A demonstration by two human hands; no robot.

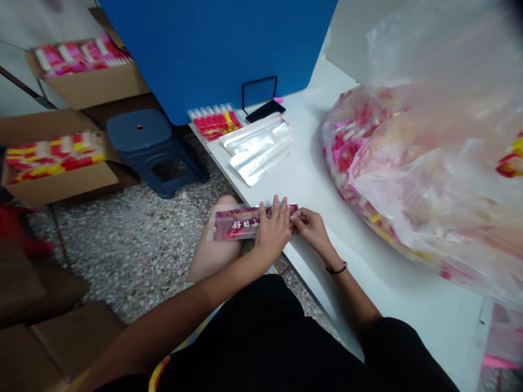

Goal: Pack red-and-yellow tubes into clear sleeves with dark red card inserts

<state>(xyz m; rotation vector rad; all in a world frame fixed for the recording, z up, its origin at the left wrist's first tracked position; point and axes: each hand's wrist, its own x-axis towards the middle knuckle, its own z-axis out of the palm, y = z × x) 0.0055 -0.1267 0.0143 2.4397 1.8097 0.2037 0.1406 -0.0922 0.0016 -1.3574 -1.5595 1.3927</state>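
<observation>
A clear-edged dark red plastic pouch (224,226) with "SHUANGXI" lettering lies across the table's front edge, its far left end sticking out over my knee. My left hand (274,226) rests flat on the pouch, fingers stretched out and a little apart. At the pouch's right end, my right hand (309,226) pinches its edge with thumb and fingers. What lies inside that pinch is partly hidden. Beyond my hands, silvery foil pouches (261,149) are stacked on the table.
The white table (310,136) holds a row of red and yellow tubes (215,121), a phone (265,110) and a large clear bag (408,174) of colourful packets. A blue board (229,49) stands behind. Left are a blue stool (139,130) and filled cartons (61,182).
</observation>
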